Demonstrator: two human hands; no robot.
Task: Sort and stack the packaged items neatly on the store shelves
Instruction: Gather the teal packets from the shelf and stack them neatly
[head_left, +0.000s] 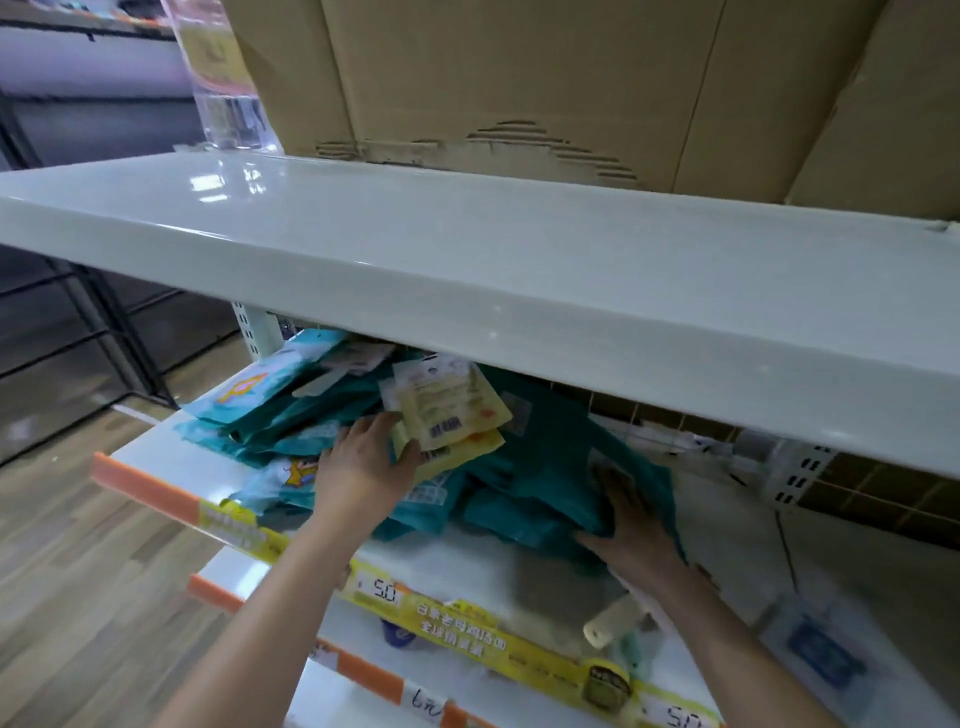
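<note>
Teal packs (524, 467) lie in a loose heap on the middle shelf (171, 457), under the upper shelf (467, 270), with yellow packs (447, 410) on top. The left hand (363, 467) pinches the yellow packs' lower left corner, their long axis running up and away from it. The right hand (631, 519), fingers straight, presses flat on the heap's right side; the left is nearer the yellow packs, so judged the lifting hand.
</note>
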